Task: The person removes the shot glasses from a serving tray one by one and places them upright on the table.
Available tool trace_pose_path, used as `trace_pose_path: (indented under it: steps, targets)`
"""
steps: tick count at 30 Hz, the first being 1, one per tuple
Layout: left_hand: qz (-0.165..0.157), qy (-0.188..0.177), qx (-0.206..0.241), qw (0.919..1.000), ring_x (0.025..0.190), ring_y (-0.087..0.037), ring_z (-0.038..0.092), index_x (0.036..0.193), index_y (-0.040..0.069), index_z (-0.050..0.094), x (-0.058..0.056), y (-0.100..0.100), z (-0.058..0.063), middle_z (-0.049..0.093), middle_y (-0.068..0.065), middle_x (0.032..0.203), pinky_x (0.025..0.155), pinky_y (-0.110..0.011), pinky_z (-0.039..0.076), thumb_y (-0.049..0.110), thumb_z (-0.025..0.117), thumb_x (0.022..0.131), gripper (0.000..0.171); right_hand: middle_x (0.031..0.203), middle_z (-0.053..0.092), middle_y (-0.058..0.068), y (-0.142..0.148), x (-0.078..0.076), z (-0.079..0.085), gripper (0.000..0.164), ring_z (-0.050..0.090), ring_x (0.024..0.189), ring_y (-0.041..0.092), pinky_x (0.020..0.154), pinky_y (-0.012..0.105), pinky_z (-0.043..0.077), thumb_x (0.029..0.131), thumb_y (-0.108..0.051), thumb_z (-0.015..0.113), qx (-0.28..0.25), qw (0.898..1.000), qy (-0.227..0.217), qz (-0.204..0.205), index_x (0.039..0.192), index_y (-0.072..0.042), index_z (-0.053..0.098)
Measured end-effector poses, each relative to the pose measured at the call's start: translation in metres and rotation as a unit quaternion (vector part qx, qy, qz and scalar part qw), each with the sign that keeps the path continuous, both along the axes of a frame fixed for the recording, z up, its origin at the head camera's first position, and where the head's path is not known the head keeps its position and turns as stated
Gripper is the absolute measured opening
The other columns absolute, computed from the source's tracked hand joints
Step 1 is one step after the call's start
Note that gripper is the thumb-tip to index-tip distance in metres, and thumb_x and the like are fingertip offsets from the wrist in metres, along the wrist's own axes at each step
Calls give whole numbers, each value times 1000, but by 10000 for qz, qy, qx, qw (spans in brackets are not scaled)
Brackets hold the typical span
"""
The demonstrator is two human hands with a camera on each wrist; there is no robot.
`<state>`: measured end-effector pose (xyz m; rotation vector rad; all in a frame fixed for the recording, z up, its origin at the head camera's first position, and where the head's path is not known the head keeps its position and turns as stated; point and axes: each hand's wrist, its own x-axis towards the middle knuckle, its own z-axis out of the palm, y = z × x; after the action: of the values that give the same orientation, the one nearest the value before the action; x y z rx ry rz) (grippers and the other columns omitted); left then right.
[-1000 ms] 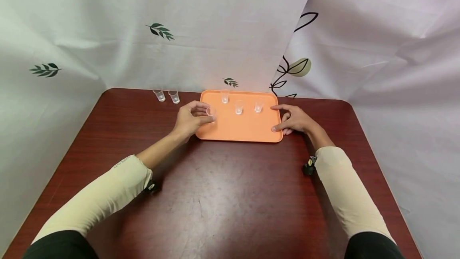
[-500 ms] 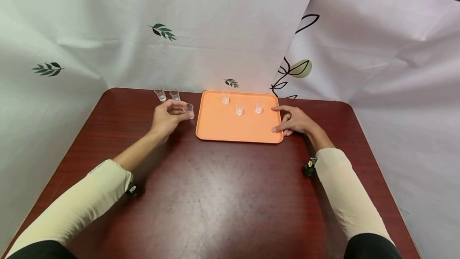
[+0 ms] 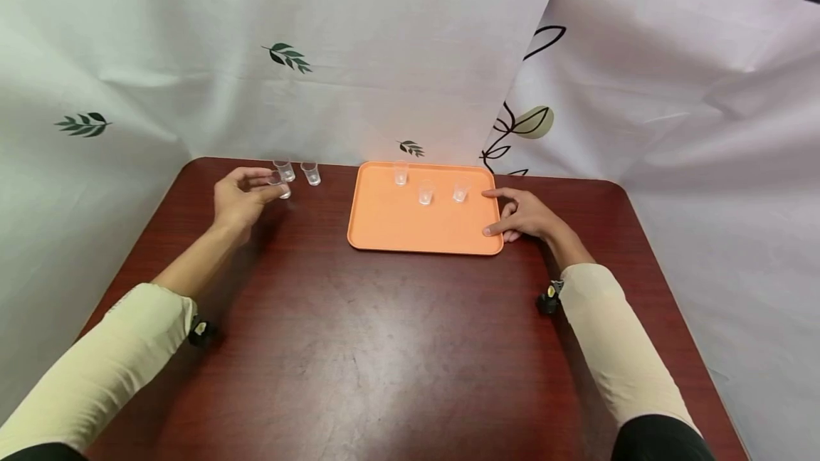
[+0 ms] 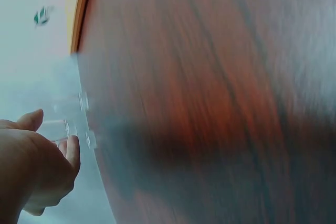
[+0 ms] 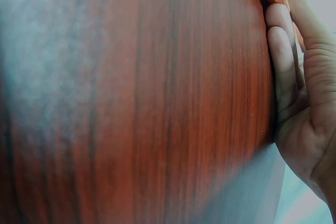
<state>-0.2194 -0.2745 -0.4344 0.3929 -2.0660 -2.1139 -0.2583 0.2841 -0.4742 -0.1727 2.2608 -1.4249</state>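
My left hand (image 3: pixel 240 198) pinches a small clear plastic cup (image 3: pixel 282 190) between thumb and fingers at the table's back left. In the left wrist view the same cup (image 4: pixel 56 129) shows between the thumb and fingertips. Just behind it stand two more clear cups, one (image 3: pixel 285 171) overlapped by the held cup's rim and another (image 3: pixel 311 173) to its right. An orange tray (image 3: pixel 397 226) lies at the back middle with three clear cups on it. My right hand (image 3: pixel 527 213) grips the tray's right edge, thumb on top; in the right wrist view other fingers (image 5: pixel 282 59) bend beside the edge.
The dark red-brown wooden table (image 3: pixel 384 333) fills the space between the arms. A pale curtain (image 3: pixel 359 55) with leaf prints hangs right behind the table's back edge and the tray.
My left hand has carried the pinched cup leftward from over the tray's left side to beside the two cups at the back left. The right hand and tray have stayed put.
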Motion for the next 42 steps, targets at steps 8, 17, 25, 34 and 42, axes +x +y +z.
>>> trace_pose_path:
  steps: [8,17,25,34,42]
  targets:
    - [628,-229,135,9977,91,-4,69,121,7,71,-10,-22,2,71,8,95,79,-17,68,-12,89,87,43,70,60,-1,1,1,-1,95,66,50,9,55,28,66,82,-10,103,13,10000,-28,-47,165,-19,58]
    - [830,-717,-788,9908,90,1,67,119,16,71,-24,-32,-4,69,12,98,80,-15,67,-2,92,89,41,69,63,-1,0,-1,-2,93,66,50,9,54,29,65,83,-10,102,44,10000,62,49,165,-18,58]
    - [805,-971,-976,9872,91,2,67,122,18,73,-35,-38,-5,70,16,99,81,-14,67,3,93,92,39,69,63,0,0,0,-1,93,66,49,10,53,30,65,83,-8,102,51,10000,43,-6,164,-18,58]
    - [696,-970,-497,9916,86,4,70,123,15,75,-41,-44,-5,73,17,92,77,-12,66,-4,91,91,40,69,62,-1,0,-4,-3,94,66,49,9,53,28,65,84,-8,102,100,9999,59,7,165,-17,56]
    - [605,-1051,-685,9903,91,5,67,133,16,74,-42,-46,-7,72,19,96,77,-10,64,0,91,92,47,67,62,-1,2,-3,-3,94,66,48,10,52,29,65,83,-6,101,84,10000,41,-35,165,-18,57]
